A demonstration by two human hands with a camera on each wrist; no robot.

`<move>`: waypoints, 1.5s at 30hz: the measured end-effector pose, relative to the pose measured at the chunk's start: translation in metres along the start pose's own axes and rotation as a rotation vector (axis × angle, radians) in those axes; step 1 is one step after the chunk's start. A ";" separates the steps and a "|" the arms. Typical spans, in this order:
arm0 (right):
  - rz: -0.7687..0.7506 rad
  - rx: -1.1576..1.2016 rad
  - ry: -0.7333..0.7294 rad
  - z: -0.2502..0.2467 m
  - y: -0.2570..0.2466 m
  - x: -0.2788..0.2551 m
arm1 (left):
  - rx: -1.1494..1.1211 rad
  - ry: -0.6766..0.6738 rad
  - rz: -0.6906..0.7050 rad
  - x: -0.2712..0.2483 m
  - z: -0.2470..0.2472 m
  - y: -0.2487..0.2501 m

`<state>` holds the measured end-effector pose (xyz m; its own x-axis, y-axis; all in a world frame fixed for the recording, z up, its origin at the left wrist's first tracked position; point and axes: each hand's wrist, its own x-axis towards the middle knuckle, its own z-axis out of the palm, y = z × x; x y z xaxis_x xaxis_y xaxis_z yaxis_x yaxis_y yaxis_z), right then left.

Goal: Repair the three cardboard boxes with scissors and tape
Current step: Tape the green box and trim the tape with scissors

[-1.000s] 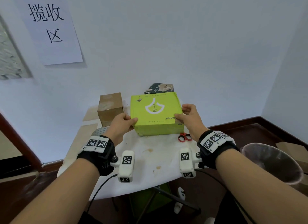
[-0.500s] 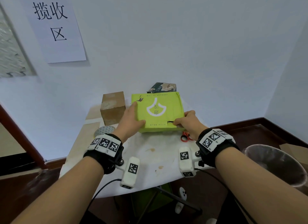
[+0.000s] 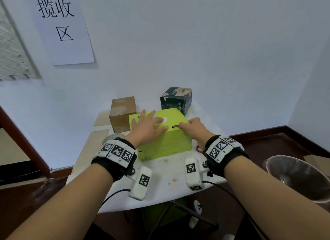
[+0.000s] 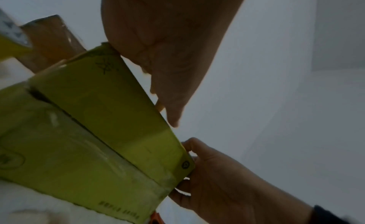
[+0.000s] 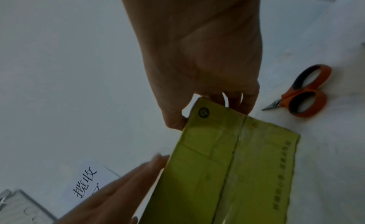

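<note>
A lime-green cardboard box (image 3: 166,145) lies flat near the middle of the white table (image 3: 160,182), with a dark torn slit (image 3: 175,126) at its top right edge. My left hand (image 3: 149,128) rests flat on the lid, fingers straight and spread. My right hand (image 3: 192,128) pinches the box's top right corner beside the slit, thumb on one face and fingers on the other (image 5: 207,99). A plain brown box (image 3: 122,113) stands behind on the left, a dark green printed box (image 3: 175,99) behind on the right. Orange-handled scissors (image 5: 304,91) lie shut on the table right of the box.
A greyish roll (image 3: 111,138), half hidden by my left wrist, lies left of the green box. A bin with a clear liner (image 3: 300,177) stands on the floor at the right. The wall runs close behind the boxes, with a paper sign (image 3: 60,29) on it.
The green box went from tilted up on edge to lying flat. My left hand moved from its left side onto the lid. The dark green box behind came into fuller view.
</note>
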<state>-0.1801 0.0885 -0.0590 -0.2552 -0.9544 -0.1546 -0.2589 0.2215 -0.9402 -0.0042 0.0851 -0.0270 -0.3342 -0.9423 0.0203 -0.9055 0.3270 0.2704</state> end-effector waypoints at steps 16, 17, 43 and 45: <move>0.070 0.240 -0.223 -0.027 0.004 -0.011 | 0.187 -0.046 0.091 0.000 0.011 0.002; 0.081 0.259 -0.194 -0.034 0.008 -0.010 | 0.187 -0.044 0.093 0.000 0.012 0.002; 0.065 -0.419 0.049 -0.053 0.054 0.016 | 0.211 0.006 0.105 -0.001 0.018 -0.001; 0.086 -0.165 0.116 -0.057 0.056 0.019 | 0.211 0.028 0.102 -0.001 0.018 0.002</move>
<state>-0.2528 0.0944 -0.0977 -0.3860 -0.9034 -0.1868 -0.3780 0.3397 -0.8612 -0.0104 0.0883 -0.0433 -0.4224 -0.9041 0.0647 -0.9029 0.4260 0.0581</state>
